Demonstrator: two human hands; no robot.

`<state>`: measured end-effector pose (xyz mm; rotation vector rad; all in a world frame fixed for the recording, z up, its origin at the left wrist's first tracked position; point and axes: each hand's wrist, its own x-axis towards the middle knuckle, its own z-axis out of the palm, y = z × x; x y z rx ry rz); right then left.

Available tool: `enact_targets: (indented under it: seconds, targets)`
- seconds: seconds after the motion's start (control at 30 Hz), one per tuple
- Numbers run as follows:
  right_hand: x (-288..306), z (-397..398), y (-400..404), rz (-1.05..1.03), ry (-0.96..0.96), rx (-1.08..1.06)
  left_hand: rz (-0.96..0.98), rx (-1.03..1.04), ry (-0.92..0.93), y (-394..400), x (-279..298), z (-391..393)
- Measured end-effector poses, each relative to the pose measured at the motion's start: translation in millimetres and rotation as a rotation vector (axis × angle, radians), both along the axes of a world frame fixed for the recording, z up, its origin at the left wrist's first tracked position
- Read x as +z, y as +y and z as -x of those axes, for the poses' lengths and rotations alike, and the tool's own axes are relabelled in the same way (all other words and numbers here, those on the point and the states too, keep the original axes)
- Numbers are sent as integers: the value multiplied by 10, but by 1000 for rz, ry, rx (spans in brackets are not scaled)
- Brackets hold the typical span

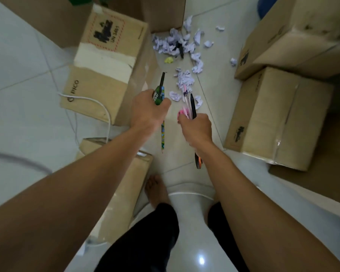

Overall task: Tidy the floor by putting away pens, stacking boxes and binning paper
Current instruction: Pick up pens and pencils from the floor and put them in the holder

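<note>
My left hand (147,108) grips a small bunch of pens (159,93), green and black at the top, a patterned pencil sticking out below. My right hand (196,125) grips another bunch of pens (190,104), pink, clear and black, with an orange-tipped end showing under the wrist. Both hands hang above the tiled floor. Crumpled white paper (182,44) lies scattered ahead, with one yellow ball (168,60) among it. Cardboard boxes stand around: a PICO box (106,65) at left, a box (273,118) at right.
More boxes stand at the far back (163,12), upper right (302,36) and near my left leg (126,185). A white cable (98,103) runs over the left box and floor. My bare foot (156,191) is on the tiles between the boxes.
</note>
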<state>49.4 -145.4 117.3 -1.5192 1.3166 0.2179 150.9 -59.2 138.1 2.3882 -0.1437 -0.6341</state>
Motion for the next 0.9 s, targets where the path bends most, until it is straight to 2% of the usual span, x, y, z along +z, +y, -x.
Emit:
enact_targets:
  seconds: [0.1, 0.33, 0.9]
  targets:
    - [719, 86, -71, 24, 11, 15, 43, 24, 0, 26, 718, 19]
    - [1931, 53, -291, 60, 1, 39, 63, -38, -30, -123, 1903, 54]
    - [4485, 269, -1102, 113, -120, 8, 173, -58, -107, -824, 4348, 70]
